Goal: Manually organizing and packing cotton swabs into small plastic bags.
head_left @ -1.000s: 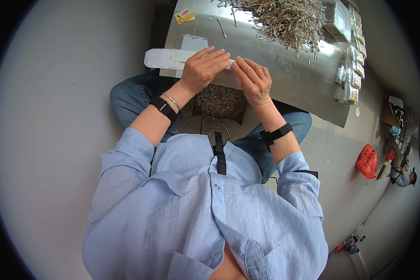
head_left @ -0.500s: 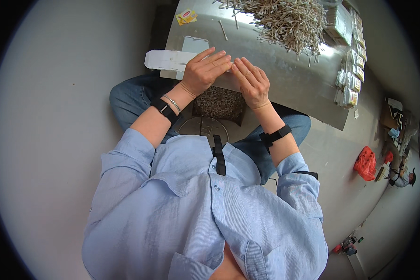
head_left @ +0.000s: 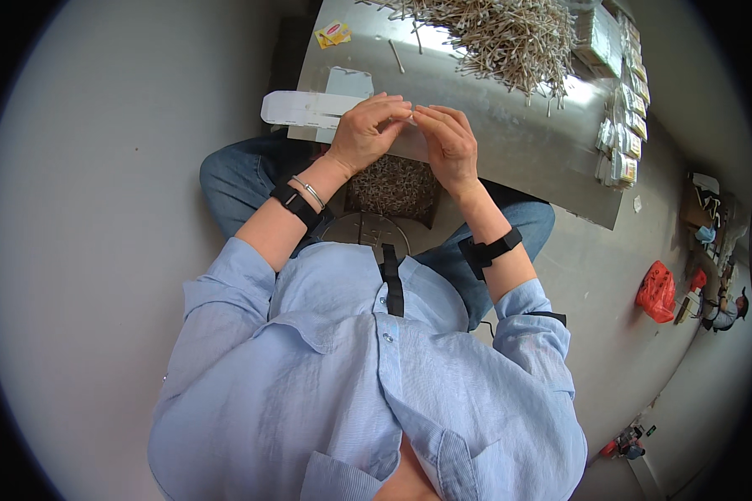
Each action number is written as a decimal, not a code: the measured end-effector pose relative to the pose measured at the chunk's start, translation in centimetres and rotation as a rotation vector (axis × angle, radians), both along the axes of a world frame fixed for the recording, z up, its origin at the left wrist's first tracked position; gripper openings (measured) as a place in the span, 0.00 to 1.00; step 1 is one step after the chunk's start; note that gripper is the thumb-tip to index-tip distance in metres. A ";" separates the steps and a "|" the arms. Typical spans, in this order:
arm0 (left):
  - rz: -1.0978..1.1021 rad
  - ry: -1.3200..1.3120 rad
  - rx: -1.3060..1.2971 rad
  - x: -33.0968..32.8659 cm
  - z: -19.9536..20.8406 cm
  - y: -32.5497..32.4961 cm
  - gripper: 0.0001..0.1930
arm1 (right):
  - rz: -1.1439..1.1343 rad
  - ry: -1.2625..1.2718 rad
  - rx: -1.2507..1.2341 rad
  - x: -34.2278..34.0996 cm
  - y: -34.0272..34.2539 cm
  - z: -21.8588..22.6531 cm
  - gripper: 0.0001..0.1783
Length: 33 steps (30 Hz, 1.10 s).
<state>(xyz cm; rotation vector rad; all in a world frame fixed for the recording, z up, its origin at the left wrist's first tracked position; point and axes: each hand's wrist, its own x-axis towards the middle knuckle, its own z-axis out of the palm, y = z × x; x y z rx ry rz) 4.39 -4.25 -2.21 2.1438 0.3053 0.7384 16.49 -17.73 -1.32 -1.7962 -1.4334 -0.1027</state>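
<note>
from my remote seat, i see the white card strip (head_left: 297,108) on the metal table (head_left: 526,142), leftward of the fingers, its long axis running left to right toward the left hand (head_left: 368,132), the nearer one. the right hand (head_left: 451,149) nearly meets it, fingers bent and close together; i can't tell what they pinch.

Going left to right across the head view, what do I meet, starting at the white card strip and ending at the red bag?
White card strip, left hand, right hand, cluster of packets, red bag.
</note>
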 end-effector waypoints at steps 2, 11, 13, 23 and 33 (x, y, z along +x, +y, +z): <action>0.007 0.073 -0.263 0.3 0.3 -0.5 0.08 | -0.060 0.410 0.011 -0.3 0.4 0.1 0.12; -0.111 0.118 -0.765 0.0 -2.2 -0.6 0.08 | -0.001 0.983 -0.023 -0.5 -0.3 -1.7 0.07; -0.142 0.051 -0.827 0.0 -2.1 -1.1 0.08 | -0.030 0.937 0.048 -1.0 -0.3 -1.9 0.07; -0.077 0.080 -0.485 0.4 -1.8 -0.9 0.06 | -0.194 0.703 0.031 -1.7 0.3 -2.1 0.04; -0.213 0.042 -0.769 0.3 -2.2 -0.4 0.09 | -0.154 1.097 0.168 -1.9 -0.3 -1.3 0.08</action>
